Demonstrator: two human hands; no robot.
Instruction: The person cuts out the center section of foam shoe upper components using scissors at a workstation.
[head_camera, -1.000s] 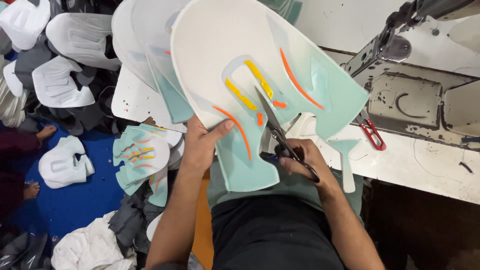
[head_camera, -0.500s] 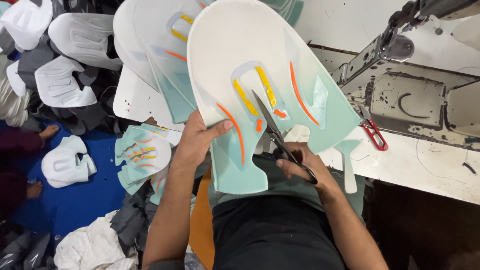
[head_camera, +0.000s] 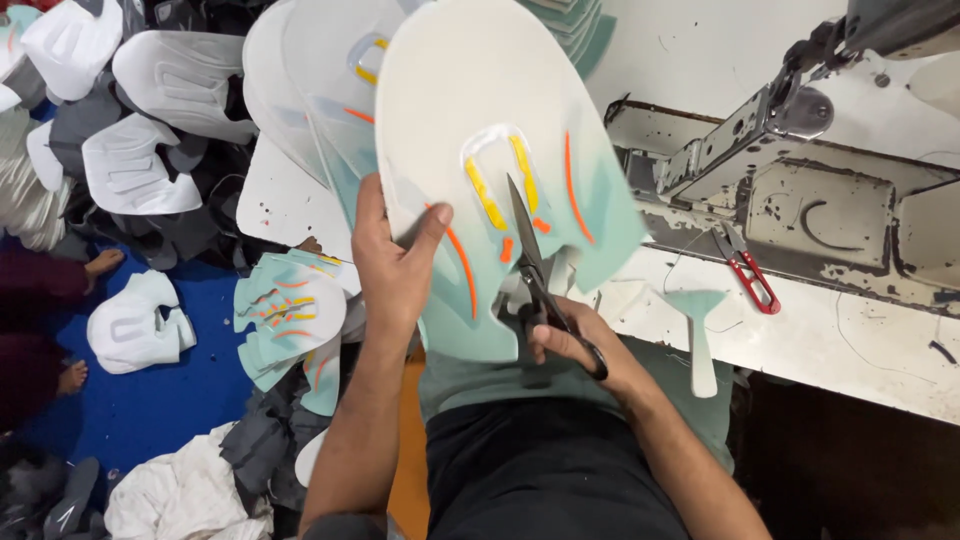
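Gripping the lower left edge of a white-and-mint shoe panel raised above the lap, the left hand is steadying it — the right hand is clasping black scissors, blades lying against the panel's orange-striped centre.

Left hand grips white-teal shoe panel; right hand holds black scissors against it.

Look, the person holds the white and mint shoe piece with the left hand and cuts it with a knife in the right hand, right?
Not quite. The right hand holds black scissors, not a knife. The head view shows this. The left hand does hold the white and mint shoe piece.
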